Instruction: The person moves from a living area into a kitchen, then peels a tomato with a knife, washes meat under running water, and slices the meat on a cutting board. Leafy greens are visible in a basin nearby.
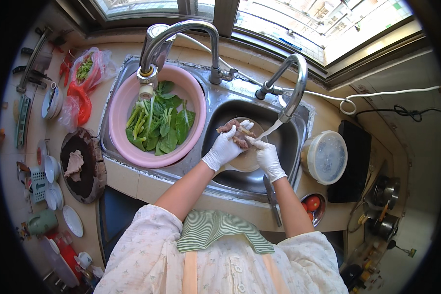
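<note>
Water runs from the right-hand curved tap (297,88) into a steel sink basin (283,147). My left hand (222,149), in a white glove, holds a piece of raw meat (239,139) on its palm and fingers. At the meat's right side, my right hand (268,158), gloved too, has its fingertips by the water stream; whether they pinch the meat cannot be told. Under the hands is a pale ladle-like bowl with a handle (246,163), partly hidden. A knife (272,202) lies across the sink's front edge, beside my right forearm.
Left of the basin stands a pink tub (202,125) with leafy greens (165,121). A round chopping board (95,180) bears a meat piece (74,165). On the right are a lidded plastic tub (327,158), a bowl of tomatoes (312,203) and a black flat appliance (352,161).
</note>
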`<state>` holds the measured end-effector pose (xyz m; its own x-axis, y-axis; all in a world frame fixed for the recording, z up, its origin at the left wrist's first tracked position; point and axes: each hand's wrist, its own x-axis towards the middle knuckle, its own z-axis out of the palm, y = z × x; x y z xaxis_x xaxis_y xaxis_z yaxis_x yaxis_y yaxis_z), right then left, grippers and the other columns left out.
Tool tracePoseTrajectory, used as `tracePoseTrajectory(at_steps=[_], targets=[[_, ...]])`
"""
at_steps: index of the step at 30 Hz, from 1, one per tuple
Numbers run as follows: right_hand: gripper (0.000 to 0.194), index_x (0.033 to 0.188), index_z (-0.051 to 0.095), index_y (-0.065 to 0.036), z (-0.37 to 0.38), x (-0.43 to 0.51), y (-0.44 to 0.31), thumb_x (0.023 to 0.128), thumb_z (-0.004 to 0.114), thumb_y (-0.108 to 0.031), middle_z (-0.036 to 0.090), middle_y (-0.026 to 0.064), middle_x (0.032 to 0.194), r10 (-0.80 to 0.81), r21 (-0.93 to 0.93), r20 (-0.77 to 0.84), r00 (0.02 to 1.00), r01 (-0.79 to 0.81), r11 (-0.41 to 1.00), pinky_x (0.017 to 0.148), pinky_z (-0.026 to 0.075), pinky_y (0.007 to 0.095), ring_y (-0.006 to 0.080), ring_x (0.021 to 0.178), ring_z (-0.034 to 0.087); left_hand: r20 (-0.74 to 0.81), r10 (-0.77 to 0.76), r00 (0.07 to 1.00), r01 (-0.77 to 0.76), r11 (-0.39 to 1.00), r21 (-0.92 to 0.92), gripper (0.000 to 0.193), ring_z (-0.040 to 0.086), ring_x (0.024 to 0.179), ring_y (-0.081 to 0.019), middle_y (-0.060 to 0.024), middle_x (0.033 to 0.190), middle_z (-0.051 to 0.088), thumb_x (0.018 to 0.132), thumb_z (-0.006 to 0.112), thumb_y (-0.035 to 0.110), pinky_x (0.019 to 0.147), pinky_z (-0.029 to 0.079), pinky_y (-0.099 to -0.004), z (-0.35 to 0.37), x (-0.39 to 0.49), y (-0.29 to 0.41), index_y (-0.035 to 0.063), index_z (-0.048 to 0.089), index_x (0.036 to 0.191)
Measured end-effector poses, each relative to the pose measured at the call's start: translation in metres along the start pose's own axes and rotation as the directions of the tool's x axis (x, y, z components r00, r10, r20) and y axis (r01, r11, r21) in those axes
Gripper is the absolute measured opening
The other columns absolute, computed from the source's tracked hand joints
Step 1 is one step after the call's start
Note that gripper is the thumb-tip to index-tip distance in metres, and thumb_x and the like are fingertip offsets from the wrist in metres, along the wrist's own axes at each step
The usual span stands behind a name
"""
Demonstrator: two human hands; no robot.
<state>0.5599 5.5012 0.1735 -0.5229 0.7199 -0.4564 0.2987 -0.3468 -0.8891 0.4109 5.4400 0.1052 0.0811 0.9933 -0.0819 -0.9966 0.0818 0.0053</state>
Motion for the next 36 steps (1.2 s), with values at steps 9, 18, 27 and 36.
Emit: tracePoseTrajectory(at_steps=[9,18,27,36], targets=[[0.047,0.115,0.067,-0.001,-0.057,-0.029,0.034,0.079,0.041,0.016,0.071,0.0117,0.101,0.021,-0.310,-0.041,0.999,-0.033,0.950,0.093,0.044,0.0253,0.0156,0.096,0.063,-0.240,-0.151,0.959,0.215,0.940,0.265,0.039,0.058,0.103,-0.0214,-0.0080,0.109,0.056,0.100,0.045,0.039,0.088,0.050,-0.0371,-0.007,0.031,-0.069,0.0059,0.049,0.120],[0.019,0.097,0.067,0.000,-0.031,0.002,0.013,0.082,0.061,-0.011,0.063,0.0162,0.095,-0.435,-0.564,-0.120,0.893,0.299,0.770,0.074,0.052,0.0331,0.0249,0.078,0.065,-0.617,0.178,0.767,0.379,0.650,0.659,0.020,0.055,0.048,-0.0200,-0.0084,0.065,0.058,0.096,0.046,0.021,0.040,0.042,-0.0340,0.007,0.032,-0.072,0.0062,0.058,0.102],[0.031,0.099,0.066,-0.003,-0.011,0.048,0.015,0.087,0.067,-0.031,0.066,0.0139,0.092,0.031,-0.505,0.232,0.972,0.093,0.858,0.080,0.049,0.0355,0.0213,0.085,0.063,-0.178,0.386,0.905,0.251,-0.147,0.957,0.028,0.060,0.058,-0.0206,-0.0096,0.067,0.061,0.100,0.035,0.024,0.050,0.046,-0.0339,-0.054,-0.007,-0.065,0.0038,0.053,0.096],[0.039,0.111,0.059,-0.001,-0.017,0.019,0.027,0.086,0.066,-0.030,0.056,0.0101,0.101,-0.176,-0.252,0.133,0.975,0.205,0.946,0.093,0.042,0.0333,0.0206,0.097,0.054,0.014,0.288,0.958,0.114,-0.422,0.900,0.024,0.069,0.065,-0.0300,-0.0166,0.077,0.070,0.091,0.053,0.019,0.064,0.054,-0.0392,-0.004,0.011,-0.044,0.0035,0.068,0.099]])
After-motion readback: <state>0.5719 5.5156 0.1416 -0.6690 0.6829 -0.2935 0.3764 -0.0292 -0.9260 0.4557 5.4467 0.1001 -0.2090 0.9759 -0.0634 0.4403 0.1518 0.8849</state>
